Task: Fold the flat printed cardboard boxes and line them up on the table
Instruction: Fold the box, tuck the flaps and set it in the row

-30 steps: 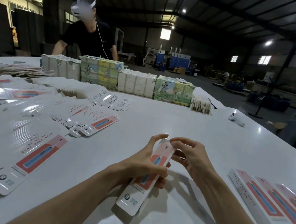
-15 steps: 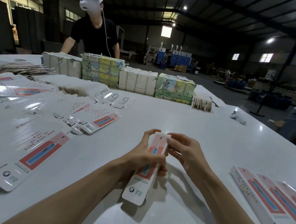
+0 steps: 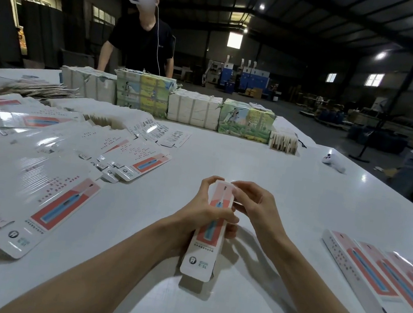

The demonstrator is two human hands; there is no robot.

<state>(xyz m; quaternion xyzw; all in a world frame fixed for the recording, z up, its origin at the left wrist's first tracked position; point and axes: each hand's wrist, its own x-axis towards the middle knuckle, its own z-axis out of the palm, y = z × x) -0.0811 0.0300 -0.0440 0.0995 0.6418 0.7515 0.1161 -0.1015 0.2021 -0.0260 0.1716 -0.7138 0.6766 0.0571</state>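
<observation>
The left hand is gripping the middle of a long printed box over the front centre of the white table, while the right hand is pinching its top flap. Flat boxes are lying fanned in piles to the left; folded boxes are sitting side by side at the right. Wrapped bundles are lining the far edge, with a white controller lying apart and a person in black standing behind
</observation>
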